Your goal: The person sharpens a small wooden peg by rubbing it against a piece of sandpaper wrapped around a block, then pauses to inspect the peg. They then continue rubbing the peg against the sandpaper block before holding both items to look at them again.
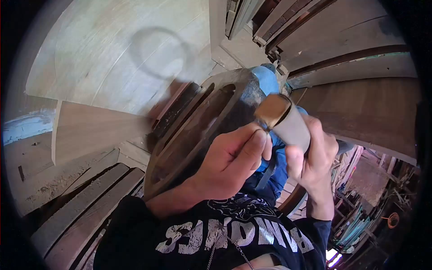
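Workshop, wood everywhere: pale boards (112, 54) upper left, round ring mark (157, 51) on them; sawdust-strewn planks (76, 202) lower left; dark boards (360, 103) upper right; clutter of sticks (360, 220) lower right, too small to tell apart.

Dark slotted wooden frame (198, 130) at frame centre, tilted, propped over blue-jeaned knee (267, 78).

Left hand (229, 157) fingers clenched on frame rim. Right hand (315, 153) fingers wrapped around grey-brown sandpaper pad (288, 121), pad touching rim.

Frame's lower right part hidden behind hands. Black printed shirt (225, 234) cut off at bottom edge.
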Available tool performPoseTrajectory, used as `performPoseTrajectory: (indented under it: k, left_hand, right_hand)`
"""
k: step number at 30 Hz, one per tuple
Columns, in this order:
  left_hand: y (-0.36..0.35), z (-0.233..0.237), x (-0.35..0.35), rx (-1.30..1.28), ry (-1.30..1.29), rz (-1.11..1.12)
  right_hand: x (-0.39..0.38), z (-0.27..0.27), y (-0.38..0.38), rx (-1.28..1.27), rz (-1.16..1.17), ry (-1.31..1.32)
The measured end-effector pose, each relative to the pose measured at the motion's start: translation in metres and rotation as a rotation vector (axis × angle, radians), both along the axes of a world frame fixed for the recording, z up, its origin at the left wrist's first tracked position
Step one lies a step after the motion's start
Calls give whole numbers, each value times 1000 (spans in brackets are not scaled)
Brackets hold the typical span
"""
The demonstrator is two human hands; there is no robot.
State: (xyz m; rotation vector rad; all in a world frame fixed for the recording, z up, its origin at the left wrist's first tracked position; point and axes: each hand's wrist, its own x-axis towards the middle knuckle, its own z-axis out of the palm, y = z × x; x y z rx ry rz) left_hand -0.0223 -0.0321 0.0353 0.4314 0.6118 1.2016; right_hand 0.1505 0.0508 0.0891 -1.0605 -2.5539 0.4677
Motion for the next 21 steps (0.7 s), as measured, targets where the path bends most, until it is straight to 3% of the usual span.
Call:
performPoseTrajectory:
  k: [1,2,3,4,6,10,18,21]
  left_hand:
    - [-1,-2,9,230,101,68]
    - [-3,-3,17,467,202,134]
    - [-6,7,11,382,284,-3]
    - [-6,9,8,380,268,-7]
    - [-2,8,1,151,252,2]
    - [-3,4,5,92,143,-24]
    - [-2,6,-7,5,26,-52]
    - [-4,0,-6,62,134,-29]
  right_hand:
    - [0,-2,4,49,-76,-25]
    - [-1,-2,11,-4,-208,-284]
    - [4,-10,19,-4,-238,-271]
    - [12,-16,22,-13,-252,-278]
    - [11,-6,23,-97,-303,-29]
    - [14,12,15,-157,-233,72]
    - [6,22,-11,-209,-53,74]
    - [2,23,-9,-156,19,-2]
